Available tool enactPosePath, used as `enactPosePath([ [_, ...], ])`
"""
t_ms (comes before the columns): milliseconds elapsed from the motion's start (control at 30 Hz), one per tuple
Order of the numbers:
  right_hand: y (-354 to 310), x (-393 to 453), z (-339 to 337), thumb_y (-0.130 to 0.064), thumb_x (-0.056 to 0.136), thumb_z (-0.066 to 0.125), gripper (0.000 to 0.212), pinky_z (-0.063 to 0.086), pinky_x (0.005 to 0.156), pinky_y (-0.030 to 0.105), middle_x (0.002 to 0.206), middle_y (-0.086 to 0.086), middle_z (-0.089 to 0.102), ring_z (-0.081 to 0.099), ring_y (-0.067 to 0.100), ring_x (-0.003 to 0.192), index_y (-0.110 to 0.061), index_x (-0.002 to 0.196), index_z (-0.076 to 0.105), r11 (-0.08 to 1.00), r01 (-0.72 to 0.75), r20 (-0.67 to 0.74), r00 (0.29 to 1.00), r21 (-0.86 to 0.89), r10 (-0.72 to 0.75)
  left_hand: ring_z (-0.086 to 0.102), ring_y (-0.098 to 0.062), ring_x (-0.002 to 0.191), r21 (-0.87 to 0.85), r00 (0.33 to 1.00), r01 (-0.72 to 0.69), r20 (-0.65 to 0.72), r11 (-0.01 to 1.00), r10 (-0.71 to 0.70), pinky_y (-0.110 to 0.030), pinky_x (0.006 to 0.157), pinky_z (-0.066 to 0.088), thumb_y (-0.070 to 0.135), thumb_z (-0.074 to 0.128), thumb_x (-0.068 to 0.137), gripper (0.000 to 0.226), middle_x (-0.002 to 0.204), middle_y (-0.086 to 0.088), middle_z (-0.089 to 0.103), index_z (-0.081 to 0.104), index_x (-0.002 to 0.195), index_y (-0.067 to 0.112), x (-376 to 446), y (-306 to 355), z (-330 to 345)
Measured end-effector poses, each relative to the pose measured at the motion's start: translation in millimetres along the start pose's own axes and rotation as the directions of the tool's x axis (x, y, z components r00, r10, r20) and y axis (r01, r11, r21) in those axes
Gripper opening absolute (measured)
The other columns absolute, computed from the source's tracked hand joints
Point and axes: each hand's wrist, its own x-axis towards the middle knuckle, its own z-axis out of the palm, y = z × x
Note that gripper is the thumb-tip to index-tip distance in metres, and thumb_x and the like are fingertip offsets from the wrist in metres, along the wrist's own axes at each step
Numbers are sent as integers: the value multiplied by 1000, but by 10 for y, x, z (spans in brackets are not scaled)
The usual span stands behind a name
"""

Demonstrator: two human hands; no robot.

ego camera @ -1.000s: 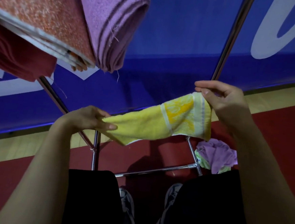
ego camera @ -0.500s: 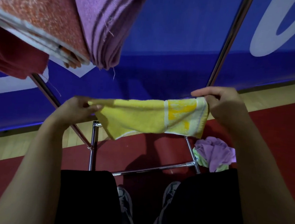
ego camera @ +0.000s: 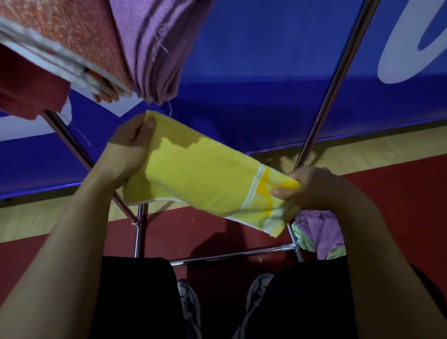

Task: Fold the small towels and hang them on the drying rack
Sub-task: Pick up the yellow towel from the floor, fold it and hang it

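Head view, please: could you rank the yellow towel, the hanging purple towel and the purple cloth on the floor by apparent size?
1. Hanging purple towel, though nearness enlarges it.
2. Yellow towel.
3. Purple cloth, partly hidden.

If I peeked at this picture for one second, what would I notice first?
You'd spot the bright yellow towel first, stretched across the middle between the left hand and the right hand, each gripping one end. Next come the purple towel and the orange towel hanging folded at the top left. Low on the right, a crumpled purple cloth lies on the red floor.
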Motion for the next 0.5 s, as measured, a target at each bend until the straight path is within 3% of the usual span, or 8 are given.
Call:
enactPosePath([
  [67,31,65,67,-57,94,62,33,41,88,33,95,0,61,58,22,95,-24,93,65,977,-26,82,996,-210,44,57,-11,80,11,998,36,43,999,-37,-29,77,46,44,40,111,26,92,1,61,60,103,28,-41,95,58],
  [133,116,107,116,-59,89,66,34,50,86,36,95,0,63,63,22,94,-24,89,63,974,-40,140,988,-223,72,57,-6,84,17,996,50,74,999,-51,-26,77,44,46,40,111,20,93,13,59,57,103,38,-92,230,126],
  [200,177,111,139,-54,79,71,30,57,85,40,94,-2,69,68,21,90,-26,86,64,991,16,161,987,-135,6,54,-7,101,-41,993,73,102,997,-68,-25,89,37,49,41,109,22,106,24,54,56,125,45,-130,330,165],
  [267,107,133,201,-42,77,76,35,57,92,39,109,-3,74,71,16,100,-26,107,68,989,117,176,976,93,-132,51,-5,117,-169,990,104,117,980,-85,-24,98,35,50,44,108,40,119,23,56,54,145,37,-158,426,158],
  [333,-91,165,342,-42,78,84,65,54,102,37,128,-4,70,68,12,115,-22,132,56,938,160,211,950,307,-231,66,-16,118,-233,988,121,127,965,-94,-33,101,48,52,50,105,24,112,16,74,69,120,48,-158,464,183],
  [400,-198,254,522,-61,68,85,86,53,105,43,132,-2,69,68,16,118,-23,138,54,925,136,262,936,354,-237,71,-26,113,-260,988,115,127,959,-84,-45,102,53,54,55,103,20,112,1,77,74,98,51,-139,452,173],
  [433,-230,285,581,-64,67,83,83,54,102,45,127,-1,72,70,18,113,-23,134,59,930,119,291,929,347,-227,71,-27,112,-272,989,124,113,954,-97,-46,102,53,56,56,101,20,116,-4,76,74,105,48,-109,406,160],
  [500,-274,279,598,-61,75,79,57,56,99,42,112,-5,77,73,16,102,-23,117,73,955,139,292,932,263,-216,68,-21,117,-275,990,139,73,951,-123,-41,106,51,63,56,99,40,129,1,71,67,130,39,-88,374,119],
])
